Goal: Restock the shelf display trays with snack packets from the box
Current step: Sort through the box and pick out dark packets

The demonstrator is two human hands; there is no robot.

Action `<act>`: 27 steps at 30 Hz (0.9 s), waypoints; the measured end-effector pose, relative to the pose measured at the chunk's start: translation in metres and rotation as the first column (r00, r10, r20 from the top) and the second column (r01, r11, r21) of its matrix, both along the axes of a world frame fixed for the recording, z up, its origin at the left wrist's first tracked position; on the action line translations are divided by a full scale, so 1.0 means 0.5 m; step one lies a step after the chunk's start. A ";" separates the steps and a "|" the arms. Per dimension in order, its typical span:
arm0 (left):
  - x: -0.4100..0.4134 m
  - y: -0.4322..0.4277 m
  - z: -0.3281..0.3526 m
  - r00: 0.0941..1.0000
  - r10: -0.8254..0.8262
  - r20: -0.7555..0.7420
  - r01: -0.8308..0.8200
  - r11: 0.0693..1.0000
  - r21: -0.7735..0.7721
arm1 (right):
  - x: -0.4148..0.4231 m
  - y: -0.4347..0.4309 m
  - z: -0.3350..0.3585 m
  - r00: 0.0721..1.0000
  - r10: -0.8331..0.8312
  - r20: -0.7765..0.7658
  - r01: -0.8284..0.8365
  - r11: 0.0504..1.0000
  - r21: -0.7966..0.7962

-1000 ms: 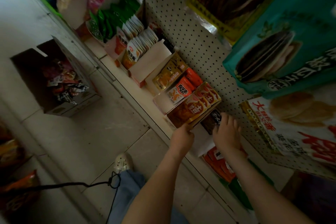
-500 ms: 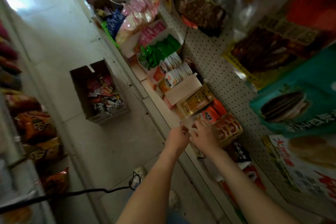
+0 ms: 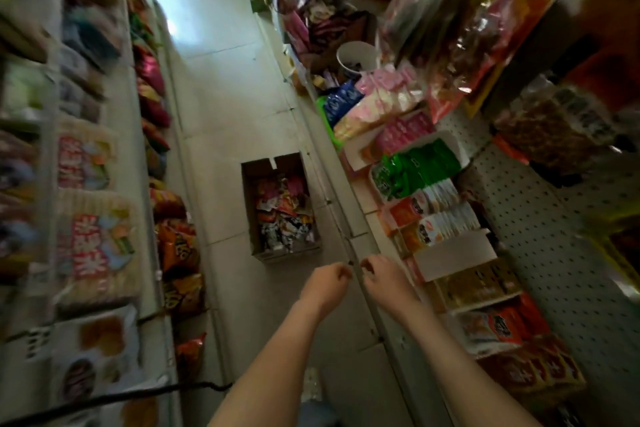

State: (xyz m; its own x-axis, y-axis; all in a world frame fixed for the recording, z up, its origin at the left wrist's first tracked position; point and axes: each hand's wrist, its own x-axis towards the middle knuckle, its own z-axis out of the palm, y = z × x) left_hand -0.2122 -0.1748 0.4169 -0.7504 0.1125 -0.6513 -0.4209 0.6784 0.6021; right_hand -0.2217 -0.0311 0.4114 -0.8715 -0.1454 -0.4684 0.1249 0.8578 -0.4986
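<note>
An open cardboard box (image 3: 250, 204) stands on the aisle floor against the shelf base, with several mixed snack packets (image 3: 284, 217) loose inside. The low shelf on the right carries display trays: green packets (image 3: 420, 166), orange-and-white packets (image 3: 438, 220), a white tray (image 3: 453, 255) with its front bare, a yellow-brown tray (image 3: 479, 284) and red packets (image 3: 498, 326). My left hand (image 3: 325, 282) and my right hand (image 3: 381, 276) hover side by side over the shelf's front edge, just short of the box. Both have fingers curled and hold nothing I can see.
Racks of bagged snacks (image 3: 176, 246) line the left of the narrow tiled aisle (image 3: 221, 107). Large bags hang from the pegboard (image 3: 540, 232) above the trays. A white tub (image 3: 356, 57) and more packets sit farther along the shelf. A black cable (image 3: 145, 392) crosses the lower left.
Both hands left the tray on the shelf, came together and drew left toward the aisle. The view swung up the aisle, bringing the box to the centre.
</note>
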 end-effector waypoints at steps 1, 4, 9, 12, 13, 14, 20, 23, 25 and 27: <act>-0.007 -0.020 -0.005 1.000 0.008 0.001 -0.008 1.000 -0.005 | -0.014 -0.012 -0.002 1.000 -0.004 0.028 0.004 1.000 0.008; -0.071 -0.106 -0.054 0.993 0.116 0.022 -0.115 0.992 -0.059 | -0.100 -0.069 -0.053 0.998 0.040 0.055 -0.040 0.999 -0.005; -0.161 -0.219 -0.206 0.949 0.307 0.067 -0.298 0.947 -0.125 | -0.231 -0.142 -0.200 0.984 0.035 0.173 -0.029 0.999 -0.039; -0.220 -0.281 -0.332 0.919 0.392 0.036 -0.384 0.913 -0.140 | -0.320 -0.195 -0.330 0.973 0.010 0.229 0.011 0.996 -0.089; -0.236 -0.301 -0.383 0.904 0.427 0.034 -0.418 0.897 -0.142 | -0.341 -0.217 -0.384 0.970 -0.001 0.242 0.024 0.995 -0.093; -0.257 -0.319 -0.431 0.891 0.454 0.027 -0.446 0.884 -0.139 | -0.364 -0.239 -0.433 0.963 -0.018 0.271 0.049 0.993 -0.107; -0.363 -0.402 -0.746 0.813 0.581 -0.030 -0.581 0.808 -0.095 | -0.461 -0.366 -0.771 0.863 -0.096 0.496 0.249 0.935 -0.252; -0.398 -0.418 -0.891 0.831 0.554 0.053 -0.548 0.830 -0.103 | -0.490 -0.420 -0.935 0.916 0.085 0.392 -0.009 0.981 -0.193; -0.423 -0.422 -0.971 0.866 0.491 0.095 -0.481 0.870 -0.111 | -0.516 -0.439 -1.031 0.909 0.267 0.320 -0.279 0.960 -0.007; -0.443 -0.424 -1.027 0.907 0.410 0.097 -0.396 0.909 -0.131 | -0.536 -0.450 -1.097 0.860 0.394 0.325 -0.465 0.867 0.180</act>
State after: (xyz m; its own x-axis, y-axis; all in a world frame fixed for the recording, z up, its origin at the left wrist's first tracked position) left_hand -0.4336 -0.3866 -0.0968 -0.6332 -0.2576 -0.7299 -0.7360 0.4925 0.4646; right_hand -0.4896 -0.2562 -0.1370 -0.5831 -0.3256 -0.7443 -0.1863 0.9454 -0.2675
